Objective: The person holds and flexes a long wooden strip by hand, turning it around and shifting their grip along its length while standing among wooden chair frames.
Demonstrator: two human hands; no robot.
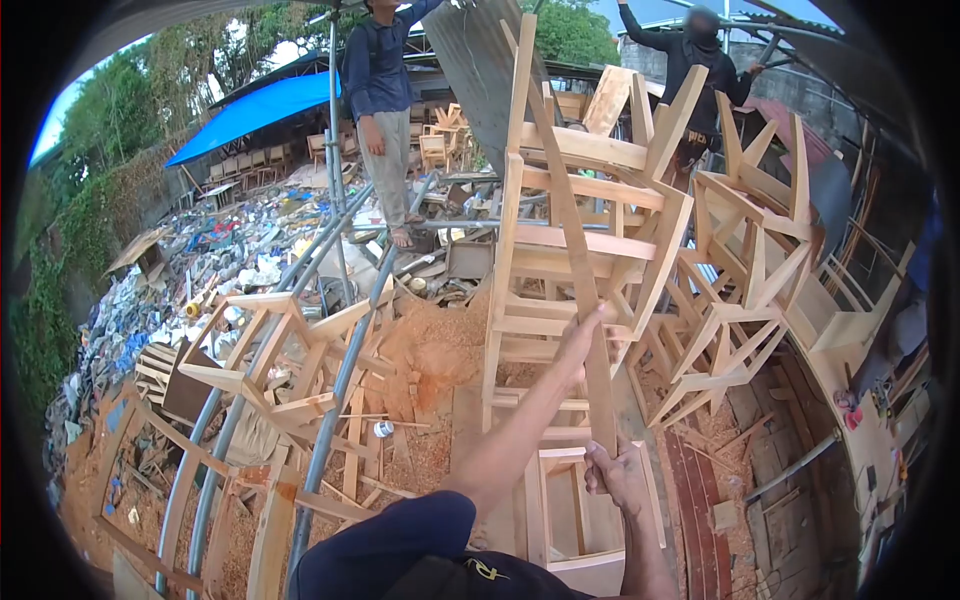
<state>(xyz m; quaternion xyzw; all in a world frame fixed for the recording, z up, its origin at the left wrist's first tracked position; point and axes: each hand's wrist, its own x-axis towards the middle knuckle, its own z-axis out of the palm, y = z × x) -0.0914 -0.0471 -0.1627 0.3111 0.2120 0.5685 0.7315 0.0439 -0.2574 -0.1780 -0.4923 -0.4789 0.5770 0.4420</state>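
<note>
Navy sleeve (410, 535) nearest, long plank (577, 237) across both hands

My sleeve is filling six o'clock. At five o'clock my right hand (615, 472) is gripping the plank near its lower end, fingers curling round the wood. Farther up it, at four o'clock, my left hand (575, 352) is pressing against the plank; I cannot tell whether those fingers are closing. From there the plank is slanting toward twelve o'clock, crossing in front of stacked chair frames (625, 244). Sawdust (435, 345) is lying at seven o'clock. Farther off, one person (380, 110) is standing at eleven o'clock, another person (692, 60) is raising an arm at one, and a blue tarp (265, 122) is sloping at ten.
</note>
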